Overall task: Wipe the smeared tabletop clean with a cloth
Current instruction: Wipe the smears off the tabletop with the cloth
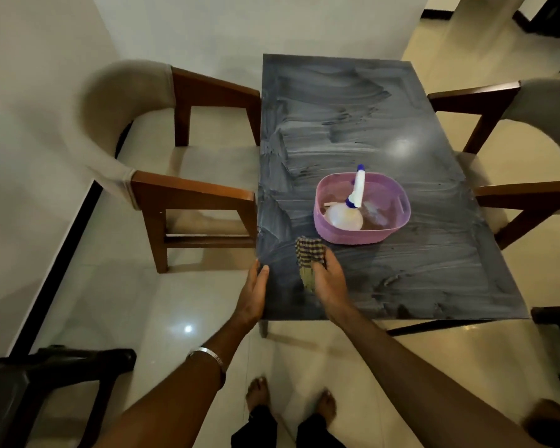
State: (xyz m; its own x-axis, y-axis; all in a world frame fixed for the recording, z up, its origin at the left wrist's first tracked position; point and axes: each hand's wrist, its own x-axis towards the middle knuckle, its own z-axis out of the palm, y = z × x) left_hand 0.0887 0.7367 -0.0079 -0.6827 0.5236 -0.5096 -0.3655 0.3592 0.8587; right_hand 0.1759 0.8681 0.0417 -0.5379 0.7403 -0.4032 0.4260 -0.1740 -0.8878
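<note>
Your right hand grips the checked cloth, fingers curled over it, pressing it on the tabletop at the near-left corner, just beside the pink tub; your left hand lies flat w/ straight fingers along the table's left edge, holding nothing.

Risks, as I judge them: the tub sits right in the wipe path, so a wide stroke to the right could knock or shove it; the spray bottle leans in it w/ the nozzle poking over the rim, so a bump may tip it out; there looks to be some liquid in the tub, can't tell for sure, and a slop would re-wet the top. The cloth is bunched, so less of it touches the surface; it'll likely just drag the film about rather than lift it. The patch under the tub won't get wiped unless you shift it.

Surface: dark grey top, whitish smears in sweeping arcs over nearly all of it, near corner to far end; so the job's barely begun. Room: wood-armed chairs w/ pale seats either side, the left chair tight against the table edge; glossy tile floor, you're barefoot.
</note>
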